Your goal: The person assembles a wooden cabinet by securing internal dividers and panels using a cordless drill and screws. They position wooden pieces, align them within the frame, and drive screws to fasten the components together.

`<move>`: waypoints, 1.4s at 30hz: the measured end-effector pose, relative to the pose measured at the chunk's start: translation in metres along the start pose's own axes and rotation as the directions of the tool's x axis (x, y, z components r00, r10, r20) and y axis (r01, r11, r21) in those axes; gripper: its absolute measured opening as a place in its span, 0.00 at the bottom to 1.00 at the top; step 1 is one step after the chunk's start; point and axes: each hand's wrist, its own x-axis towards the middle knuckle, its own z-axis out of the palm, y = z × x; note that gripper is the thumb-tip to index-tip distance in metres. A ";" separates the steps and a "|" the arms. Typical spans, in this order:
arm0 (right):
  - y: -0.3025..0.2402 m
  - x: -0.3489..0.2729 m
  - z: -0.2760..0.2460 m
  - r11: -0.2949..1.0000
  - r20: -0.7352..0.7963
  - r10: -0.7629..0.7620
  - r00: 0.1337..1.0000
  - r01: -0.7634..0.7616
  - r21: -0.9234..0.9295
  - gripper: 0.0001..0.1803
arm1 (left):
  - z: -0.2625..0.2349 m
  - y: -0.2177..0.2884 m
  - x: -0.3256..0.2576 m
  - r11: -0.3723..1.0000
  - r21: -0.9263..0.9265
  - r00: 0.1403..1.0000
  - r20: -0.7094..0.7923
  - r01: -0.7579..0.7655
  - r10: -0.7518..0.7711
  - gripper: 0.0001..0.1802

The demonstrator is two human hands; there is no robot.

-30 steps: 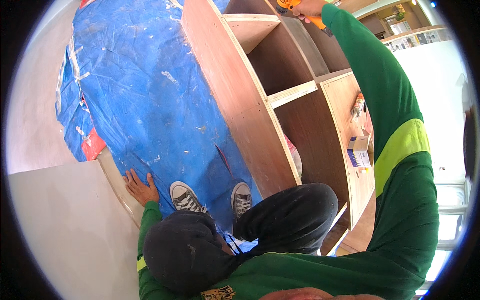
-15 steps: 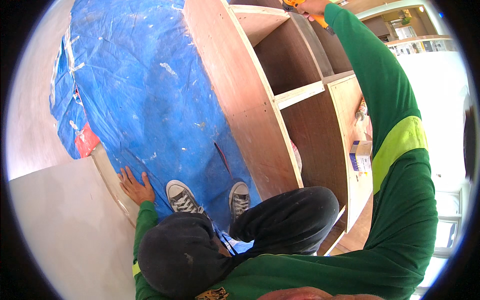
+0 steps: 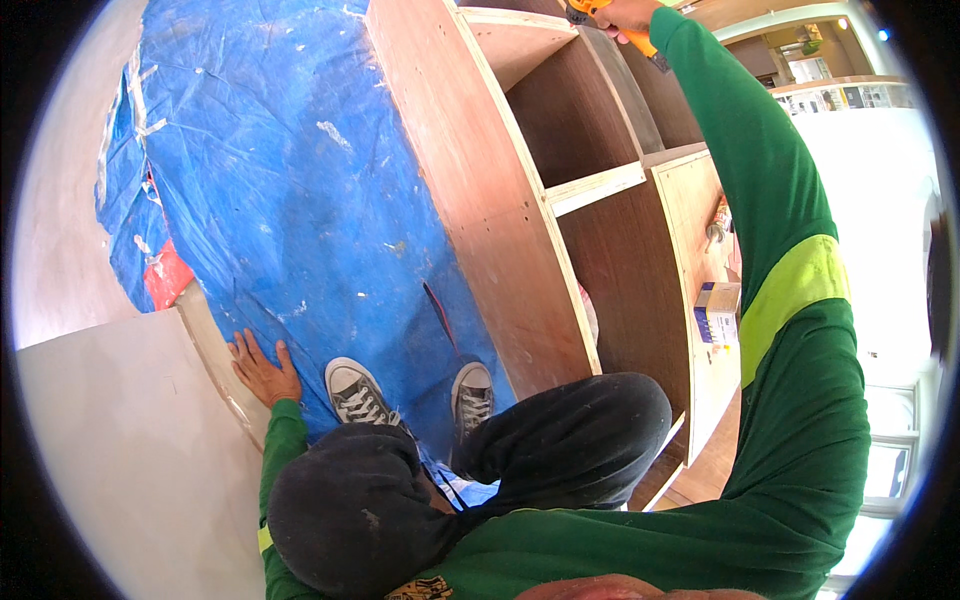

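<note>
Gripping an orange drill (image 3: 590,10), right hand (image 3: 628,14); left hand (image 3: 262,366) spread on blue tarp (image 3: 300,200)

I have one view, a head-worn fisheye looking steeply down my own body. It faces the blue plastic floor sheet (image 3: 290,200) and the curved plywood shelf unit (image 3: 520,200), both close.

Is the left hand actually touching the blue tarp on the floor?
Touching. The head view shows the left hand pressed flat, fingers spread, on the edge of the blue tarp, beside the pale board, with no gap visible beneath it.
</note>
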 end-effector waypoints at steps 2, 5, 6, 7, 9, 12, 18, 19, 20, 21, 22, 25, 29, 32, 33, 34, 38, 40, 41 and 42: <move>0.005 0.002 -0.001 0.997 -0.005 0.060 0.998 -0.060 -0.056 0.08 | -0.001 0.002 0.001 1.000 -0.011 1.000 0.002 -0.004 0.004 0.41; -0.002 0.001 -0.002 0.999 0.004 0.005 1.000 -0.005 -0.040 0.08 | -0.004 0.000 0.001 1.000 -0.011 1.000 0.003 0.000 0.000 0.41; -0.001 0.001 -0.003 0.999 0.008 0.016 1.000 -0.016 -0.030 0.08 | -0.003 0.001 0.001 1.000 -0.016 1.000 -0.001 -0.002 0.002 0.41; -0.001 0.000 -0.004 0.999 0.012 0.028 1.000 -0.027 -0.020 0.08 | -0.003 0.003 0.001 1.000 -0.021 1.000 -0.004 -0.003 0.003 0.41; 0.002 0.000 -0.005 0.999 0.015 0.036 0.999 -0.036 -0.001 0.08 | -0.003 0.004 0.001 1.000 -0.014 1.000 -0.003 -0.003 0.003 0.41; -0.002 -0.001 -0.004 0.998 0.024 -0.014 1.000 0.013 0.062 0.10 | -0.002 0.003 0.002 1.000 -0.010 1.000 -0.002 -0.003 0.003 0.41; -0.008 -0.005 -0.008 0.984 0.101 -0.104 0.989 0.088 0.154 0.13 | -0.002 0.003 0.001 1.000 -0.015 1.000 -0.019 -0.021 0.020 0.41; -0.006 -0.001 -0.009 0.989 0.110 -0.099 0.989 0.086 0.121 0.13 | -0.004 0.004 0.001 0.999 -0.031 0.999 -0.029 -0.029 0.028 0.41; -0.003 0.001 -0.011 0.992 0.119 -0.095 0.988 0.085 0.089 0.13 | -0.005 0.005 0.002 0.999 -0.036 0.999 -0.034 -0.033 0.032 0.41; -0.003 0.004 -0.010 0.983 0.142 -0.146 0.979 0.127 0.133 0.13 | -0.005 0.004 0.002 0.999 -0.035 0.999 -0.039 -0.031 0.030 0.41; -0.002 0.006 -0.011 0.969 0.162 -0.198 0.967 0.168 0.179 0.13 | -0.004 0.003 0.001 0.999 -0.034 0.999 -0.044 -0.029 0.027 0.41; 0.005 0.011 -0.009 0.982 0.153 -0.075 0.985 0.047 0.180 0.11 | -0.002 0.000 0.002 1.000 0.000 1.000 -0.004 -0.001 0.001 0.41; 0.043 0.015 -0.011 0.952 0.168 0.011 0.986 -0.062 0.299 0.09 | 0.000 0.002 0.002 1.000 -0.019 1.000 -0.018 -0.008 0.008 0.41; 0.056 0.019 -0.008 0.954 0.160 0.040 0.986 -0.086 0.289 0.09 | 0.001 0.002 0.002 1.000 -0.021 1.000 -0.009 -0.011 0.011 0.41; 0.055 0.019 -0.007 0.957 0.159 0.037 0.987 -0.081 0.279 0.09 | 0.000 0.002 0.002 1.000 -0.022 1.000 -0.013 -0.012 0.011 0.41; 0.054 0.018 -0.006 0.949 0.142 0.023 0.990 -0.066 0.309 0.09 | 0.000 0.003 0.003 1.000 -0.025 1.000 -0.017 -0.013 0.013 0.41; 0.031 0.010 -0.002 0.970 0.058 0.015 0.998 -0.029 0.243 0.09 | -0.006 0.002 0.003 0.999 -0.040 1.000 -0.018 -0.004 0.003 0.41; 0.034 0.005 -0.003 0.987 0.037 0.037 0.999 -0.043 0.156 0.09 | -0.003 0.002 0.003 0.999 -0.032 1.000 -0.023 -0.017 0.017 0.41; 0.034 0.003 -0.003 0.990 0.038 0.041 0.998 -0.046 0.136 0.10 | 0.000 0.003 0.002 0.999 -0.033 1.000 -0.019 -0.019 0.018 0.41; 0.028 0.001 0.000 0.992 0.043 0.038 0.998 -0.043 0.121 0.10 | 0.000 0.003 0.002 1.000 -0.027 1.000 -0.016 -0.016 0.015 0.41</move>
